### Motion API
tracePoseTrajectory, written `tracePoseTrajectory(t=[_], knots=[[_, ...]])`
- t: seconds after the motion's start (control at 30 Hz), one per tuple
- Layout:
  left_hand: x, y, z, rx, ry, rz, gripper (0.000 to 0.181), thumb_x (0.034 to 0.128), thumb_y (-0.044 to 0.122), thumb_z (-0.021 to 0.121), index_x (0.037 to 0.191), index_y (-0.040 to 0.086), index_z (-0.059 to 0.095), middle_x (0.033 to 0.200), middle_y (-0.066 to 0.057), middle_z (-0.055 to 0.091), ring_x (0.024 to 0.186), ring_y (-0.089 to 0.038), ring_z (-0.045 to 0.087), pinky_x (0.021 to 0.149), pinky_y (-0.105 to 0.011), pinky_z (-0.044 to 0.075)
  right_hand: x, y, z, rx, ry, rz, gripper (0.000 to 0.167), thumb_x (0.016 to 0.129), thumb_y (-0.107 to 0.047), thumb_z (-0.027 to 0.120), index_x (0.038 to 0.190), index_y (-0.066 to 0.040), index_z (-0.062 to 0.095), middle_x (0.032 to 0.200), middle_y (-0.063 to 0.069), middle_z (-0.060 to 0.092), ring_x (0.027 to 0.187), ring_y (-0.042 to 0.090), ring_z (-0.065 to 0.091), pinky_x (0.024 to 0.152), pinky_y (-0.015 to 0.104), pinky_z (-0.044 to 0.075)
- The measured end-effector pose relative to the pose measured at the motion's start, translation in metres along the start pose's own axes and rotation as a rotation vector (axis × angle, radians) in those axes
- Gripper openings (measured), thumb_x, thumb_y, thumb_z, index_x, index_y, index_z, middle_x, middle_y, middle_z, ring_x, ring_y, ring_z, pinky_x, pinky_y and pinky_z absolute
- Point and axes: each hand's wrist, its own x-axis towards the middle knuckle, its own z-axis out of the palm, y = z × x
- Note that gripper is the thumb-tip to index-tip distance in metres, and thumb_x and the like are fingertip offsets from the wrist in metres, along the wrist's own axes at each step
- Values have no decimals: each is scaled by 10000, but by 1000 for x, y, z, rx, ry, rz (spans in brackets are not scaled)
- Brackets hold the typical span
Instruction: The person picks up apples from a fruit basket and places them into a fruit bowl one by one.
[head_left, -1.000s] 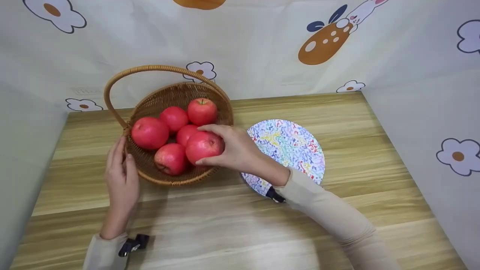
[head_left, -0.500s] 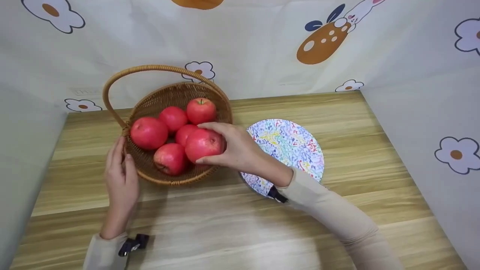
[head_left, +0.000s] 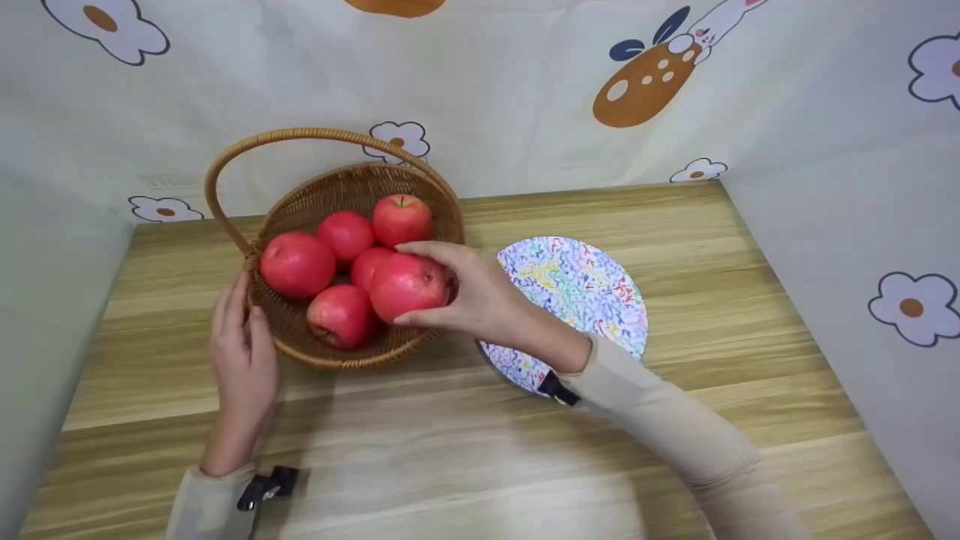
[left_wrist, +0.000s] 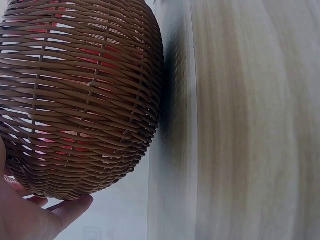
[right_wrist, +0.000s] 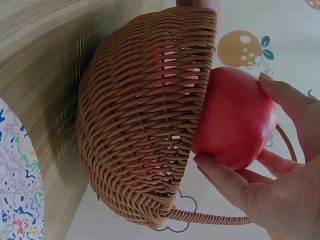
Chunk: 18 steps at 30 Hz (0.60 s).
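Observation:
A wicker basket (head_left: 360, 365) with a tall handle holds several red apples (head_left: 298, 265). The right hand (head_left: 487, 296) grips one apple (head_left: 409, 288) between thumb and fingers at the basket's right side; in the right wrist view this apple (right_wrist: 235, 117) stands at the rim, partly above it. The left hand (head_left: 244, 367) rests against the basket's left outer side with fingers extended. In the left wrist view, the left hand's (left_wrist: 37, 215) fingertips touch the woven wall (left_wrist: 85, 100).
A round, multicoloured patterned mat (head_left: 577, 292) lies on the wooden table (head_left: 420, 450) right of the basket, partly under the right forearm. Pale cloth walls (head_left: 517, 97) with flower and rabbit prints stand behind and at both sides.
The right hand and its apple have shifted very slightly up in the head view, and the wrist a little to the right. The left hand stays at the basket's side.

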Motion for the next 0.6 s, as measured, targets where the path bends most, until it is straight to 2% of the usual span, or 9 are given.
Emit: tracePoseTrajectory(t=[0.2, 0.6], knots=[[1, -1, 0, 5, -8, -20, 460, 1051, 4, 474, 1500, -86, 520, 1571, -286, 472, 1498, -405, 403, 1252, -278, 279, -1, -1, -1, 24, -2, -4, 702, 795, -252, 947, 1400, -45, 658, 1358, 120, 700, 1216, 259, 660, 986, 339, 584], [0, -1, 0, 0, -11, -20, 462, 1051, -1, 472, 1503, -88, 513, 1584, -288, 457, 1509, -421, 385, 1266, -309, 274, -8, 3, -4, 96, 22, -12, 691, 786, -224, 954, 1390, -52, 665, 1353, 120, 698, 1181, 240, 669, 945, 303, 598]])
